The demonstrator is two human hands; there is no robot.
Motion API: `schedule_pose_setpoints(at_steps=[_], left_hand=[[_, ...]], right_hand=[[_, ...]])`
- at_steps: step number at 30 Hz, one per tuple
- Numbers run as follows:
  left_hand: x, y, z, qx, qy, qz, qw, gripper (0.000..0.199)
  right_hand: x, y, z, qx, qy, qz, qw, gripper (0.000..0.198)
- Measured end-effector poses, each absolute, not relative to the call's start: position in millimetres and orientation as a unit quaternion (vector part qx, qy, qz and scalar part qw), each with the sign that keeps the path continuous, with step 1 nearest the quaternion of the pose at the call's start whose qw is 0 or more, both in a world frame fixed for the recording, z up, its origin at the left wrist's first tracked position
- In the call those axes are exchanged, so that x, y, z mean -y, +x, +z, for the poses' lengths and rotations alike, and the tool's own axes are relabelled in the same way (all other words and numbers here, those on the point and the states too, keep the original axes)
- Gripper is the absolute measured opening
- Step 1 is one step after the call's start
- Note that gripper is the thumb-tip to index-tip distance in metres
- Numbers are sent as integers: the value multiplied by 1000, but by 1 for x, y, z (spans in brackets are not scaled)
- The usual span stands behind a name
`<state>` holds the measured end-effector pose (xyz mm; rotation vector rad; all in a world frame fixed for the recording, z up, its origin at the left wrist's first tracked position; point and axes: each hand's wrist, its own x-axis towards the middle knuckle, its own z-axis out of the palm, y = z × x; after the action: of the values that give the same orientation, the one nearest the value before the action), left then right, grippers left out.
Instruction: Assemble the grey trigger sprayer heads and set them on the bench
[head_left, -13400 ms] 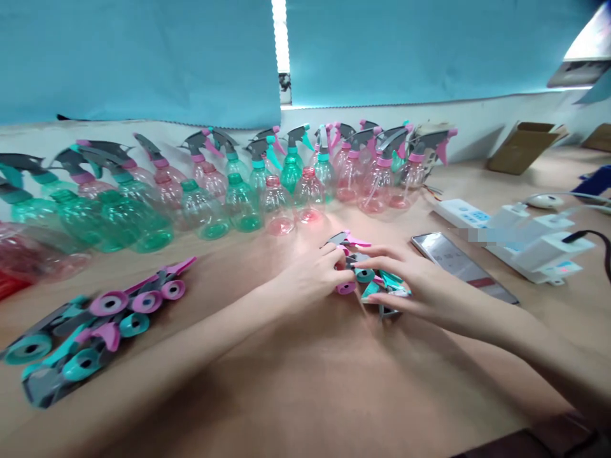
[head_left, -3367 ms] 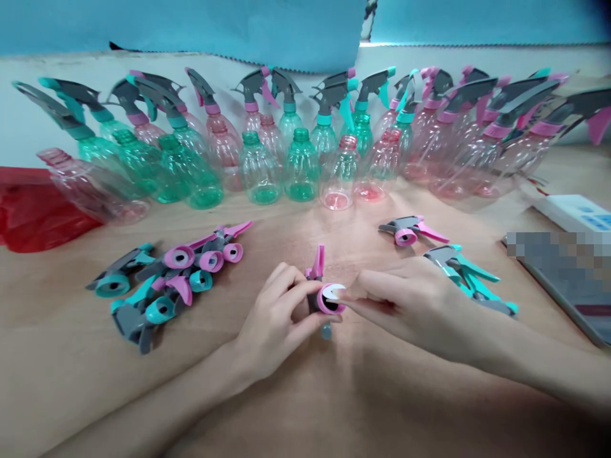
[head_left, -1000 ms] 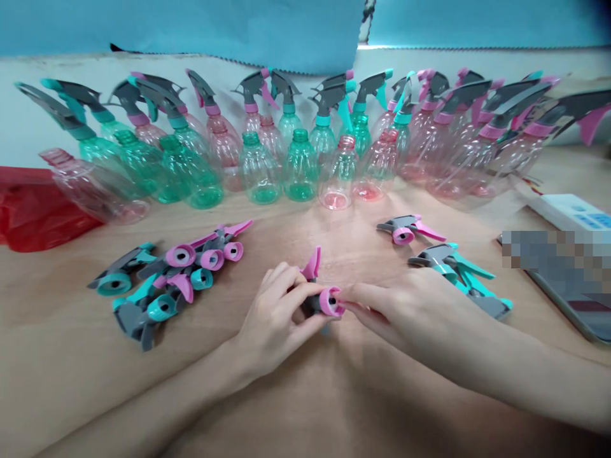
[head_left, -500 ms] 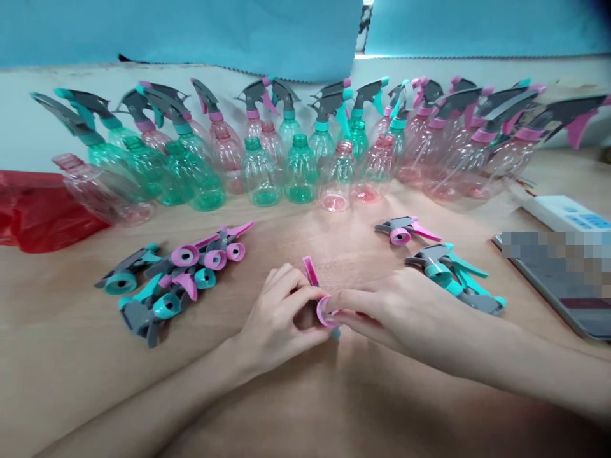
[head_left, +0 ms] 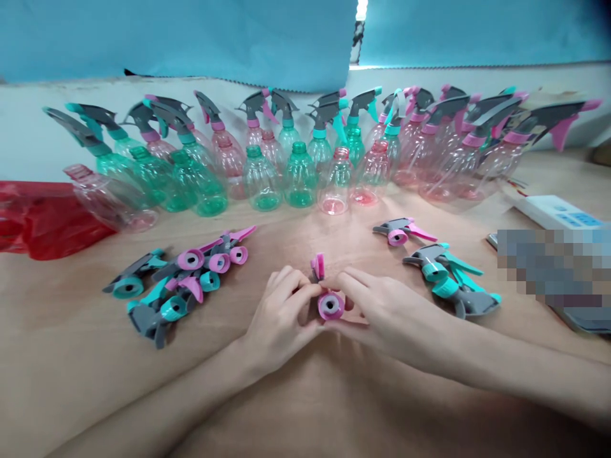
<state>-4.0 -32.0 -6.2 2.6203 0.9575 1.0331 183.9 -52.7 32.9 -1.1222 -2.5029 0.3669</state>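
Note:
Between my two hands is a pink-and-grey trigger spray head (head_left: 331, 306), its pink collar facing me with a grey insert and a dark hole inside. My left hand (head_left: 281, 318) grips it from the left, fingers curled around its body. From the other side my right hand (head_left: 382, 312) holds it too, thumb below the collar and fingers above. A pink trigger (head_left: 320, 264) sticks up beyond my fingertips. To the left lies a pile of pink and teal spray heads (head_left: 191, 259). A smaller group of teal spray heads (head_left: 435, 272) and a pink spray head (head_left: 397, 237) lie to the right.
Rows of clear green bottles (head_left: 300, 184) and pink bottles (head_left: 335, 191) stand along the back, many with spray heads fitted. A red bag (head_left: 48, 219) lies at the left. On the right are a phone (head_left: 587, 321) and a white power strip (head_left: 556, 210).
My right fingers have come out of the pink collar and now grip the spray head's side. The collar has turned to face me, showing its grey insert. The view has shifted slightly.

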Motion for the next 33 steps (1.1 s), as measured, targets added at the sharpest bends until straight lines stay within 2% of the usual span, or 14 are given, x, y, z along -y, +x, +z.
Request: schedule_pose_setpoints(at_steps=[3,6,10,13,15,18,21,28,33], left_hand=[[34,-4,-6,-350,860,362,81,16],[38,-3,-1,-364,849,375,78,21],[45,-1,3,-365,843,386,82,31],[47,1,1,-297,875,368,105,16],[48,3,-2,-245,899,345,114,14],[47,4,-5,-228,906,339,112,17],[46,3,-6,-243,901,344,106,17],[46,-2,-11,-257,898,347,89,16],[46,-1,-12,-266,896,347,80,17]], right_hand=[[52,182,33,884,-388,126,227,16],[43,185,45,861,-406,139,273,15],[22,196,70,835,-438,203,265,14],[2,193,85,829,-461,142,282,18],[-12,179,89,841,-463,41,277,19],[-28,142,88,886,-395,-56,238,25],[-35,99,87,918,-345,-114,158,25],[-39,38,80,957,-250,-119,90,26],[-45,31,70,966,-226,-84,93,30]])
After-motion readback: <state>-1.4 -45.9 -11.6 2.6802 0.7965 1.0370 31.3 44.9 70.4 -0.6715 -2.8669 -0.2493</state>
